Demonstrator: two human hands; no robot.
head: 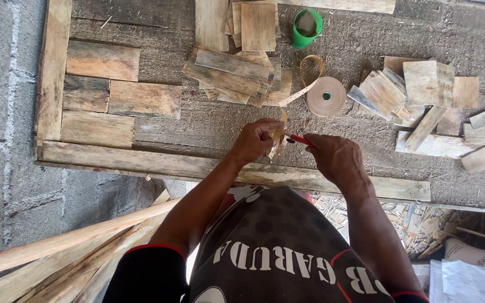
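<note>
A thin tan strip of veneer tape is pinched between the closed fingers of the left hand, near the front edge of a rough grey workbench. A small tool with a red handle is gripped in the closed right hand, its dark tip set against the strip just beside the left fingers. The strip is seen to run up and away to a flat round roll of the same tan tape, which lies on the bench a little farther off and to the right, with a loose loop curled behind it. A green plastic cup stands at the far side, beyond the roll. A heap of short weathered wooden boards is piled to the left of the roll, and more pale offcuts are scattered at the right. Flat boards are laid in rows inside a wooden frame at the far left. Long pale wooden laths lean below the bench at the near left.
</note>
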